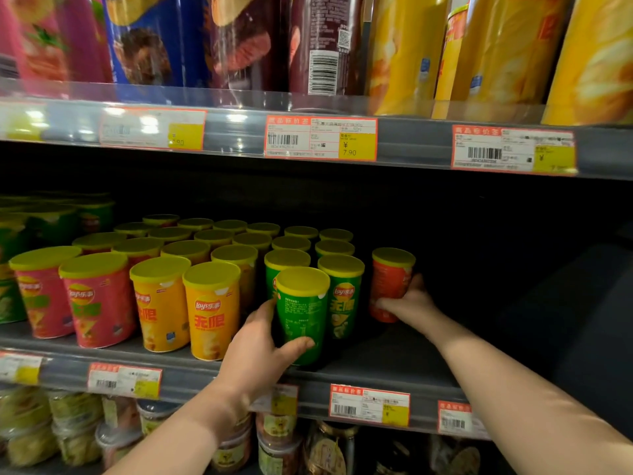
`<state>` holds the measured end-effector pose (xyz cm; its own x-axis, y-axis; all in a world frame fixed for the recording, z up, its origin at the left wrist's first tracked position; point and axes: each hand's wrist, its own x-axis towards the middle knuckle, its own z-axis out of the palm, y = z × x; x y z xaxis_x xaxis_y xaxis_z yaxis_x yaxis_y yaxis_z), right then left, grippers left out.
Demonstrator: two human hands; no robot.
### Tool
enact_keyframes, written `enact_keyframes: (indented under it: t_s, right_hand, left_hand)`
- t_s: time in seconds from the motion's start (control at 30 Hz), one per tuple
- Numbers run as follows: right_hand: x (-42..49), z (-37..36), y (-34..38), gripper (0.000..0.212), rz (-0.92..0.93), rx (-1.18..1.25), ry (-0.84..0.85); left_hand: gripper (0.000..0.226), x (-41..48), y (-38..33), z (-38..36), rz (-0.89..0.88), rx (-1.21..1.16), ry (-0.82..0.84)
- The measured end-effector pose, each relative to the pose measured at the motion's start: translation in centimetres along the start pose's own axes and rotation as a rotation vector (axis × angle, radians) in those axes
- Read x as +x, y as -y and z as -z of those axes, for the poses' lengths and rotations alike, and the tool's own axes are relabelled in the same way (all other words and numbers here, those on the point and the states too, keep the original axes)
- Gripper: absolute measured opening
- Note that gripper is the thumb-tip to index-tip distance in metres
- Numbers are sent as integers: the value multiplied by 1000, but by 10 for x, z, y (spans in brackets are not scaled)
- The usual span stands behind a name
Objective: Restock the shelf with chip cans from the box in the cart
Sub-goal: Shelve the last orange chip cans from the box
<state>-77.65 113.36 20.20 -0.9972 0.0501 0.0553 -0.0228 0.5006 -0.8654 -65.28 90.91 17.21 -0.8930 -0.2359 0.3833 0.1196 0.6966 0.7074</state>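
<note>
- The left hand comes up from below with the forearm angled to the right. Its thumb lies across the front of a green chip can and its fingers curl round the can's left side, gripping it.
- That green chip can has its base at the front edge of the middle shelf, just ahead of the green row. Its back panel of small white print faces outward.
- The right hand reaches deeper in on a nearly straight arm. Its fingers wrap the lower half of a red chip can, holding it.
- The red chip can stands on the dark shelf, apart to the right of the green row.
- The cans are short tapered cylinders, wider at the top, with glossy printed walls and flat, matte yellow-green plastic lids.
- Pink cans and yellow cans stand in files running back, left of the green ones.
- Their fronts carry a red "Lay's" roundel with 乐事, and 无限 in large characters beneath.
- A red-bordered price tag on the upper rail shows a barcode and "¥ 7.90" on a yellow block.
- Above it stand tall yellow cans and a maroon can with a barcode.
</note>
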Motion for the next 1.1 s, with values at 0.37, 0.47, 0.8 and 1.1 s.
enact_keyframes:
  t_s: [0.37,0.47,0.8,1.1]
  right_hand:
    - [12,-2,-4,82,-5,-69,14]
    - [16,-6,-1,81,-19,-79,-24]
    - [20,-9,6,89,-7,82,-45]
    - [-44,12,83,42,738,-272,144]
  left_hand:
    - [71,0,1,0,-22,14,-9]
    - [72,0,1,0,-18,13,-10]
    - [68,0,-2,0,-28,8,-17]
    - [73,-2,-6,4,-33,-33,31]
